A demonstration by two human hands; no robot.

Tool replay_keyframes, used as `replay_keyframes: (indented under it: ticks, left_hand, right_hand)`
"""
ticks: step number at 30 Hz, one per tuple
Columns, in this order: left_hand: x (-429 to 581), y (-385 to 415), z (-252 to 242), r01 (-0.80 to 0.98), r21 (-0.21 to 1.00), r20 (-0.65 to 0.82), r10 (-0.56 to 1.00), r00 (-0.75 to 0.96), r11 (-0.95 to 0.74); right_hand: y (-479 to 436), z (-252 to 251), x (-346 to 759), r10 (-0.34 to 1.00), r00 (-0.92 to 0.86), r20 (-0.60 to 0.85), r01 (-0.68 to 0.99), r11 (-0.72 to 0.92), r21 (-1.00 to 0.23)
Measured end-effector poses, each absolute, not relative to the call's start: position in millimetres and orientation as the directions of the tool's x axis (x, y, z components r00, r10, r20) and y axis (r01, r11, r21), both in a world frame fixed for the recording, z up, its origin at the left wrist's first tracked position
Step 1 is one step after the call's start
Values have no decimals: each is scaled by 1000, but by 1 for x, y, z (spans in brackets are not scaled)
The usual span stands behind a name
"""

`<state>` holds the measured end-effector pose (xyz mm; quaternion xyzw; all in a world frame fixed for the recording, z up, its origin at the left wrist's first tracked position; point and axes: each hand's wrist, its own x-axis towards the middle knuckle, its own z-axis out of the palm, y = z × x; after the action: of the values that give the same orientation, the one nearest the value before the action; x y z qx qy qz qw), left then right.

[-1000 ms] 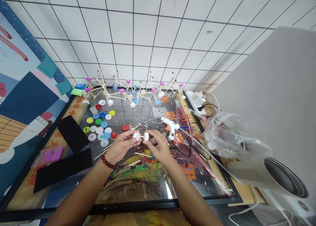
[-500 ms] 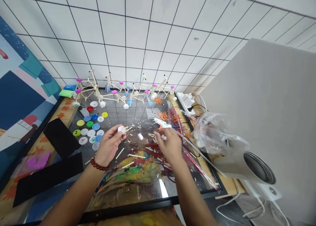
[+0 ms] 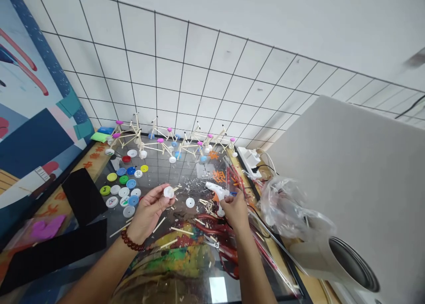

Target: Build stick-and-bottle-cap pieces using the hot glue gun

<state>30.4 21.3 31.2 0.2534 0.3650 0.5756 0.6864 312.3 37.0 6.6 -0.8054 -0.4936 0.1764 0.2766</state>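
Between the thumb and fingers of my left hand (image 3: 151, 209) is a white bottle cap (image 3: 168, 192), its face turned towards me. Thin pale wooden sticks show just behind that cap. My right hand (image 3: 236, 211) has its fingers closed at the back and handle of a white glue gun (image 3: 215, 189) with an orange trigger, whose nozzle points left. Part of the handle is hidden by the fingers. A second white cap (image 3: 190, 202) lies flat on the dark glossy tabletop between my hands.
Stick figures with caps and pink blobs (image 3: 160, 140) line the back edge. Coloured caps (image 3: 124, 179) lie left, beside black sheets (image 3: 84, 195). Cut stick pieces (image 3: 209, 205), red-handled pliers (image 3: 212, 226) and scissors (image 3: 229, 253) lie near my right hand. A plastic bag (image 3: 288, 206) sits right.
My right hand has moved from beside the stick pieces onto the glue gun. My left hand has turned its cap to face me. The loose cap, tilted before, now lies flat. The view has shifted.
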Motion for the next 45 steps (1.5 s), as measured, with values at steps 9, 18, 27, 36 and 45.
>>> replay_keyframes:
  ticks: [9, 18, 27, 36, 45]
  left_hand:
    - [31, 21, 29, -608, 769, -175, 980, 97, 198]
    - [34, 16, 31, -580, 798, -101, 986, 134, 161]
    - [36, 17, 23, -479, 863, -119, 985, 124, 164]
    - [36, 15, 18, -369, 924, -51, 989, 140, 100]
    - [36, 15, 22, -401, 913, -8, 987, 158, 72]
  right_hand:
    - [32, 14, 318, 941, 307, -145, 815, -339, -470]
    - [2, 14, 307, 968, 119, -219, -37, -216, -976]
    - [-36, 5, 272, 972, -233, -1, -107, -27, -994]
    - [-39, 7, 267, 974, -216, 70, 177, 110, -978]
    - [-38, 10, 265, 979, -171, 115, 244, 156, -957]
